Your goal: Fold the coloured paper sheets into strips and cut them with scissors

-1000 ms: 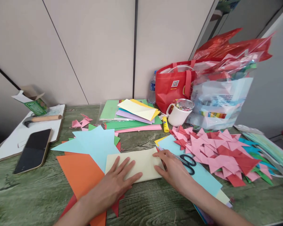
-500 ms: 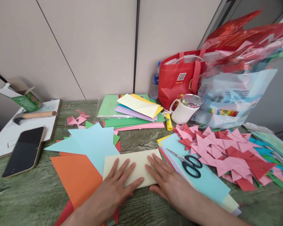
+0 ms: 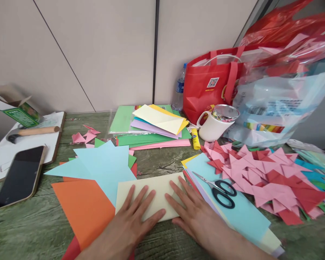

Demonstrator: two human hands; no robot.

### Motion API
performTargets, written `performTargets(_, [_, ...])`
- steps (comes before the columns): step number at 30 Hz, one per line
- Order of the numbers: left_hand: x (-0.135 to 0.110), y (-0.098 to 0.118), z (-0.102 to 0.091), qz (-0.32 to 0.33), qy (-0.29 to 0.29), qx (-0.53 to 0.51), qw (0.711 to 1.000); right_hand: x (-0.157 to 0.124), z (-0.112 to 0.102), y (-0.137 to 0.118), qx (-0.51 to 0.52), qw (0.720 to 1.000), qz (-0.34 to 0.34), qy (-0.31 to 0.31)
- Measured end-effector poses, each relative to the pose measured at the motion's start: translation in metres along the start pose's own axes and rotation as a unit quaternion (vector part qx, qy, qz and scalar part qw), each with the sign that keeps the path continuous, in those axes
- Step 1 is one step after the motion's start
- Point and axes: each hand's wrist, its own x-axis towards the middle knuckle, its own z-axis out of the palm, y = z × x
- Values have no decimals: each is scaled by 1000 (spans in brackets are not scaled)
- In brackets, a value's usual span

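A pale cream sheet of paper (image 3: 157,186), seemingly folded into a long rectangle, lies on the table in front of me. My left hand (image 3: 138,213) rests flat on its left half with the fingers spread. On its right end lies my right hand (image 3: 192,207), fingers also stretched out and apart. Light blue paper (image 3: 103,162) and orange paper (image 3: 81,206) lie beside my left hand. To the right of my right hand, black-handled scissors (image 3: 223,193) sit on a stack of coloured sheets (image 3: 249,216).
A heap of folded pink and red paper pieces (image 3: 265,177) covers the right side. Behind are a paper stack (image 3: 157,122), a glue stick (image 3: 195,139), a white mug (image 3: 212,126) and a red bag (image 3: 203,86). A phone (image 3: 20,177) and a hammer (image 3: 38,130) lie left.
The view has shifted and moved slightly closer. Both hands stay flat on the cream paper, with almost no change in their position on it.
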Motion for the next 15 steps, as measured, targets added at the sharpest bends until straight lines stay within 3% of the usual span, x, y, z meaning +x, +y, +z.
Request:
performTargets(11, [1,-1,4,9,-27,-9,1000,2,4,11,36,998,43,19])
performTargets(15, [1,-1,7,10,-10,0,1000,4,3,17,35,999,34,18])
